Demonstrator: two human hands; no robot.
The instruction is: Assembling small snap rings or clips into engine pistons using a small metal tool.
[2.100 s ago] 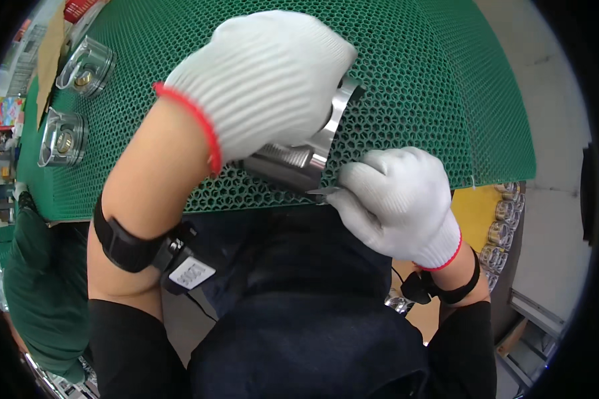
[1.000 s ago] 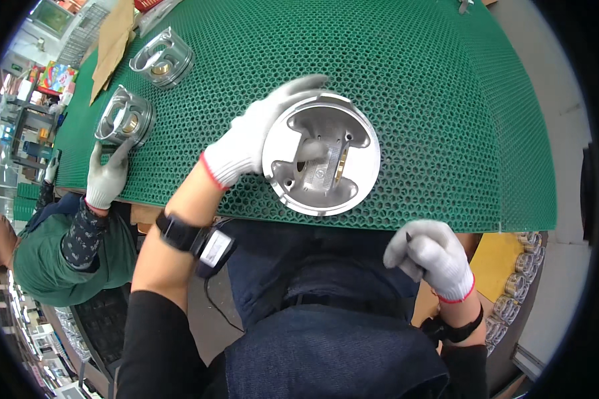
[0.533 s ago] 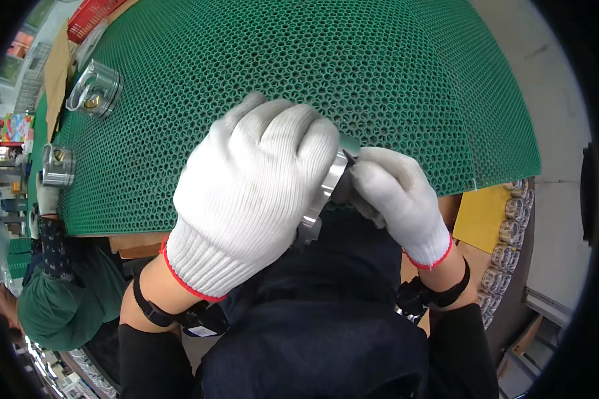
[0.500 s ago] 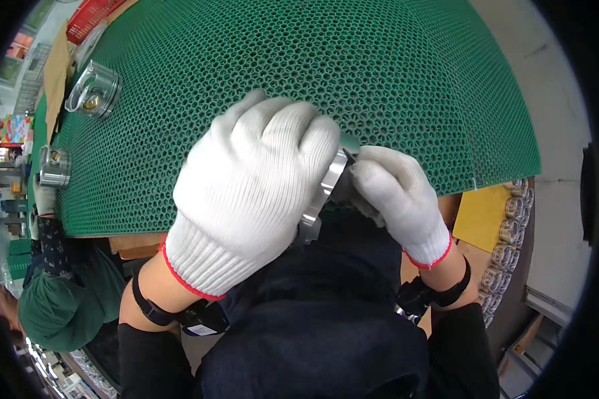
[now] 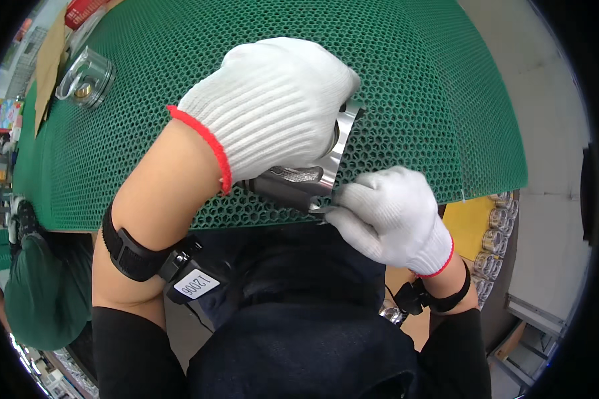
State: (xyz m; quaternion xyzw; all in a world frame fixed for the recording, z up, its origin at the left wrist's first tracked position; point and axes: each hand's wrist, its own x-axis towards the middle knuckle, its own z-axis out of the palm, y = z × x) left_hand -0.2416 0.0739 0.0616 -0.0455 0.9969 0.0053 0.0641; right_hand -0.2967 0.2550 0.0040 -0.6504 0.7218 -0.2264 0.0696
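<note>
My left hand, in a white knitted glove with a red cuff, is wrapped over a shiny metal piston. The piston is tilted on its side just above the green mat, its skirt and dark inner side facing toward me. My gloved right hand is pinched close to the piston's near end. A thin, pointed metal blade sticks out from its fingertips and meets the piston's lower edge; the rest of the blade is hidden in the glove.
A green honeycomb mat covers the table. Another piston stands at the far left, near cardboard and a red basket. Several pistons line the right beside a yellow sheet. A person in green is at left.
My left hand has rolled over and moved up and forward, turning the piston so its inner side shows. My right hand has moved slightly down and nearer, with the blade at the piston's near edge.
</note>
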